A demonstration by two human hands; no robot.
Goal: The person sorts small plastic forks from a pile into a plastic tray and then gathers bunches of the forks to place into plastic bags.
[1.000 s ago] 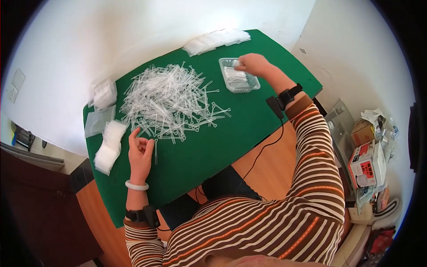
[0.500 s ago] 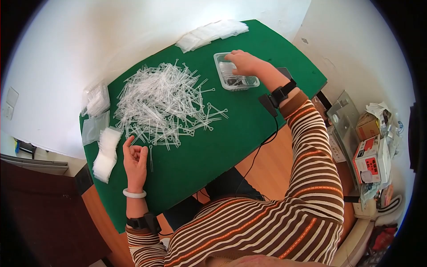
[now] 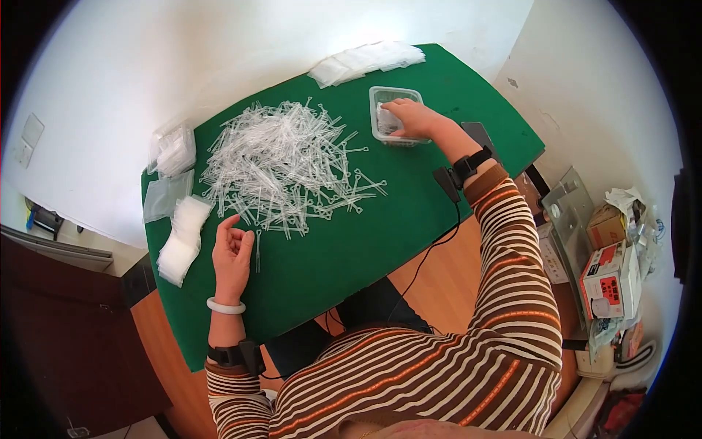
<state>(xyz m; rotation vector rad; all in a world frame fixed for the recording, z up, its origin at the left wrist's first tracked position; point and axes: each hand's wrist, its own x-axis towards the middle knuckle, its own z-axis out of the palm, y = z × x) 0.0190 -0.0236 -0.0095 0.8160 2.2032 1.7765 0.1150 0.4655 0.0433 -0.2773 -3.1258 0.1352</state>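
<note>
My right hand reaches into a clear plastic tub, its thumb and fingers apart over whitish contents that I cannot make out well. At the near left, my left hand hovers or rests over the table with the index finger extended, the other fingers loosely curled and nothing visible in it. Just right of its thumb lies a single clear plastic stick with a looped end. Beyond that hand spreads a large heap of similar clear looped sticks.
Clear flat bags lie along the left edge of the green table, with a bulging clear bag behind. More bags line the back edge. A dark flat object sits by my right wrist. Boxes stand at right.
My view has shifted slightly. My right hand has moved lower into the tub, and its thumb now shows apart from the fingers. My left hand stays beside the heap.
</note>
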